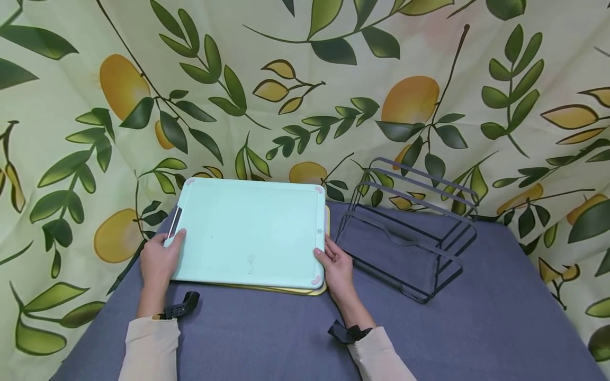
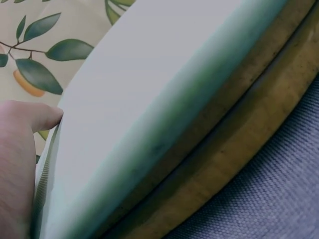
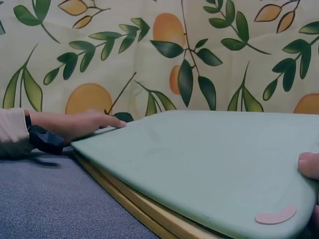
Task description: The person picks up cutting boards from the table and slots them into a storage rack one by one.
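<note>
A mint-green cutting board [image 1: 252,233] with pink corner pads lies on top of a stack of two yellowish-brown boards [image 3: 144,204]. My left hand [image 1: 161,259] grips its left edge by the dark slot, the thumb on the top face in the left wrist view. On the opposite edge my right hand [image 1: 339,267] holds the board near its lower right corner, thumb above and the other fingers at the side and below. The lower boards show as a thin yellow rim along the front and right in the head view.
Right of the boards stands a black wire rack [image 1: 405,241] with several upright loops, close to my right hand. A grey-blue cloth [image 1: 267,333] covers the table. Behind it hangs a curtain [image 1: 333,95] printed with leaves and orange fruit.
</note>
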A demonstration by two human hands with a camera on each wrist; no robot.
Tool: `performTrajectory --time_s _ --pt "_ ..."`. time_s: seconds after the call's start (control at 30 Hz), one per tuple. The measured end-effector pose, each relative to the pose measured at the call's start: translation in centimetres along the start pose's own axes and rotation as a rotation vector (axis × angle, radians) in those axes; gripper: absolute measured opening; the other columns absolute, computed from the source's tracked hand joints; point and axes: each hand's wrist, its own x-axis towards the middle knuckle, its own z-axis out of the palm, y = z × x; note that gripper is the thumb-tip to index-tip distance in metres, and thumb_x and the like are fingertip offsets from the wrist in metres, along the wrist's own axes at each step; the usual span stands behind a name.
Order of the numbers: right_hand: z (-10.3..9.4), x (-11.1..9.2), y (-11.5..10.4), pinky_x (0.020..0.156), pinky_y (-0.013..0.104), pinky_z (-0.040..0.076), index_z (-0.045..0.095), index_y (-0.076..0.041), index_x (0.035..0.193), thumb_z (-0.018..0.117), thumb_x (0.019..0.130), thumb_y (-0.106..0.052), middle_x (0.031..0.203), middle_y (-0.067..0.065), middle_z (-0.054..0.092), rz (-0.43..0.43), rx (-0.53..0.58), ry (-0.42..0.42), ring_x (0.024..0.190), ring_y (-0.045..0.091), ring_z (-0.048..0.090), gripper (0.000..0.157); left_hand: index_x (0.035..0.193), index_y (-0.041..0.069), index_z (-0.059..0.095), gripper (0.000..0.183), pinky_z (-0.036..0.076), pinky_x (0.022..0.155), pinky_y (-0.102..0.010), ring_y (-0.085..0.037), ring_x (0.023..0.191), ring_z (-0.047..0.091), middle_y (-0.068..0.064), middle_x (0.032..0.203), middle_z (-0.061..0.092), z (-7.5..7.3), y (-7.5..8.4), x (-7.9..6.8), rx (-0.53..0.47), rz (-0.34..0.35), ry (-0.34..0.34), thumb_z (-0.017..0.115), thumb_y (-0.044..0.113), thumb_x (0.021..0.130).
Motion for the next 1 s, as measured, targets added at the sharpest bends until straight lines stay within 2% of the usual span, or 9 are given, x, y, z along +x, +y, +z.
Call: performTrajectory --time_s 0.13,0.37,0.53,0.63,1.0 --pt "-0.12 -0.08 -0.02 0.088 0.019 0.057 0.045 -0.004 0.151 0.068 0.096 -0.006 0.145 0.023 0.055 -0.015 0.01 -0.013 0.121 0.013 0.066 0.059 0.12 -0.011 0.062 0.073 0.044 0.088 -0.058 -0.048 0.104 0.058 -0.036 0.121 0.063 -0.01 0.05 0.11 0.006 -0.014 -0.022 0.05 0.057 0.099" --pt "-0.13 -0.09 -0.07 0.088 0.019 0.057 0.046 -0.005 0.151 0.068 0.095 -0.005 0.146 0.021 0.054 0.002 0.046 -0.012 0.119 0.008 0.066 0.059 0.134 -0.014 0.053 0.086 0.043 0.1 -0.061 -0.052 0.118 0.054 -0.039 0.133 0.056 -0.06 0.0 0.13 0.057 -0.029 -0.067 0.047 0.064 0.098" --pt "-0.23 -0.11 0.02 0.087 0.019 0.057 0.046 -0.006 0.15 0.067 0.096 -0.003 0.147 0.021 0.054 -0.002 0.052 -0.011 0.118 0.007 0.066 0.059 0.136 -0.013 0.051 0.092 0.044 0.095 -0.06 -0.051 0.113 0.056 -0.038 0.13 0.057 0.01 -0.11 0.11 0.094 -0.009 -0.077 0.05 0.069 0.094" --pt "-0.32 -0.13 0.09 0.087 0.019 0.057 0.046 -0.005 0.15 0.067 0.096 -0.003 0.147 0.022 0.053 -0.008 0.057 -0.008 0.117 0.006 0.066 0.058 0.136 -0.013 0.051 0.094 0.045 0.093 -0.06 -0.05 0.111 0.057 -0.038 0.13 0.057 0.1 -0.16 0.17 0.101 -0.002 -0.085 0.049 0.071 0.094" --pt "-0.21 -0.17 -0.11 0.088 0.019 0.057 0.045 -0.006 0.151 0.067 0.095 -0.002 0.148 0.021 0.053 -0.01 0.063 -0.015 0.116 0.005 0.067 0.06 0.139 -0.016 0.048 0.092 0.04 0.104 -0.063 -0.054 0.124 0.051 -0.04 0.138 0.051 -0.05 -0.15 0.54 0.077 -0.024 -0.095 0.043 0.067 0.098"
